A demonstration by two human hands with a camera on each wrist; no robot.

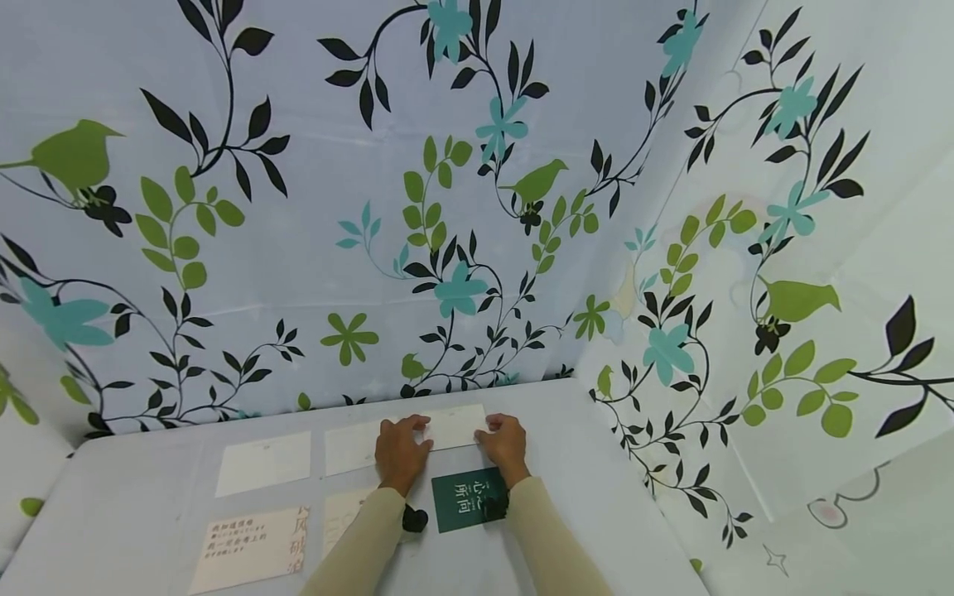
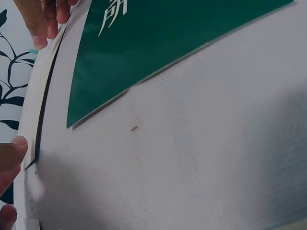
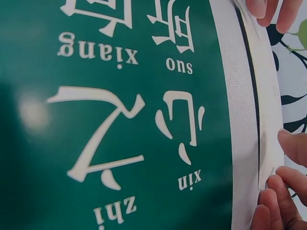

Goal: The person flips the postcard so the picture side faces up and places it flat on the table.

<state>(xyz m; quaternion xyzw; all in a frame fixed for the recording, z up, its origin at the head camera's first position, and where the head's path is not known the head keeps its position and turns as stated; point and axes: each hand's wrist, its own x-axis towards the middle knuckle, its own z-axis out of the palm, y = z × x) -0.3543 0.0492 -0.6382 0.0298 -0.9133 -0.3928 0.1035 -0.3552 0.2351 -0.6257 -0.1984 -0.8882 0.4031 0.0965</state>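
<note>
At the back of the white table, both hands are at a blank white card (image 1: pixel 455 426). My left hand (image 1: pixel 403 454) holds its left end, the thumb (image 2: pixel 13 152) at the near corner. My right hand (image 1: pixel 504 447) pinches the right end; in the right wrist view its thumb and fingers (image 3: pixel 280 199) meet at the card's edge. A dark shadow lines the near edge of that card. Just nearer than it lies a green card (image 1: pixel 464 499) with white characters, untouched, between the two forearms.
To the left lie two more blank white cards (image 1: pixel 264 463) (image 1: pixel 350 448), the second partly behind the left hand. In front are a printed card (image 1: pixel 249 546) with brown and red characters and another pale card (image 1: pixel 341 513) partly under the left sleeve. A leaf-patterned curtain (image 1: pixel 298 248) borders the table.
</note>
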